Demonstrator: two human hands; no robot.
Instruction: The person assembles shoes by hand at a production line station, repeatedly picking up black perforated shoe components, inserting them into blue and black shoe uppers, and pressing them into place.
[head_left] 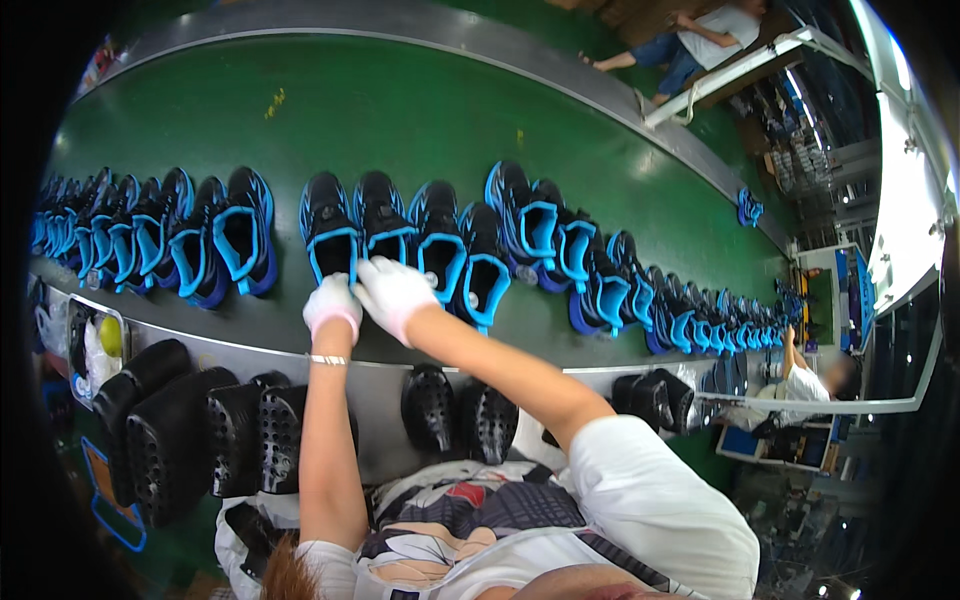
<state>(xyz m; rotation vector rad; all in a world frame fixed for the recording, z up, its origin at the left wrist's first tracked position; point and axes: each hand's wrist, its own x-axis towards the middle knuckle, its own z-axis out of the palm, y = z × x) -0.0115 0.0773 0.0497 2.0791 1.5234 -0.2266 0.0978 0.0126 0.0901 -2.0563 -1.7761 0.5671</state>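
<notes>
Left hand: white glove with pink cuff, pale band on the wrist. Placed at the heel of a black shoe with bright blue collar lining; the fingertips are hidden, so whether they grasp the heel cannot be told.

Right hand: matching glove, back uppermost, fingers pointing left – just beside the left hand, close to the same heel. Grip: cannot be told, the undersides being out of sight.

The shoe in question: upright on the green work surface, toe away from the wearer, opening toward them; leftmost in a cluster of 4. Just right of it stands a similar shoe (its heel covered by the right hand).

Further stock: a long row of like shoes at left, the nearest leaning slightly; another row at right, starting with a blue-edged shoe and running toward a seated person.

Along the near side: a grey metal edge; black moulded forms, 1 large piece at left and 2 dimpled pieces, including the left-hand form, before the wearer – plus 1 yellow-green round object.
</notes>
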